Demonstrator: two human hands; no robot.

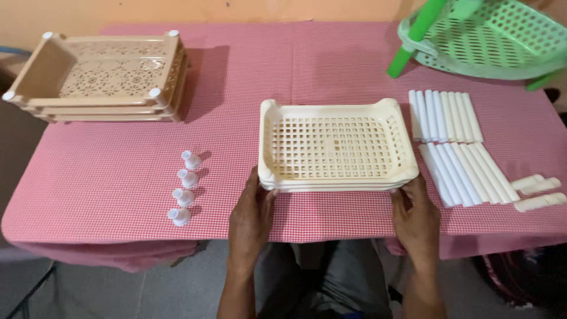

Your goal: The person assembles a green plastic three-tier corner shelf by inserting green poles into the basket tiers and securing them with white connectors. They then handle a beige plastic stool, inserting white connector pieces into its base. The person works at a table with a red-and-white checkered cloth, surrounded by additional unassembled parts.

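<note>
Left hand point(251, 215) and right hand point(416, 218) grasp the near corners of the stacked cream trays point(336, 147) at the table's point(106, 171) front edge; white feet point(184, 188) left, tubes point(458, 147) just right

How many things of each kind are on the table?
Cream tray stack, held by the left hand and right hand: 1
Beige tray stack: 1
Green basket rack: 1
Small white caps: 4
Long white tubes, roughly: 14
Short cream tubes: 3
Total: about 24
</note>
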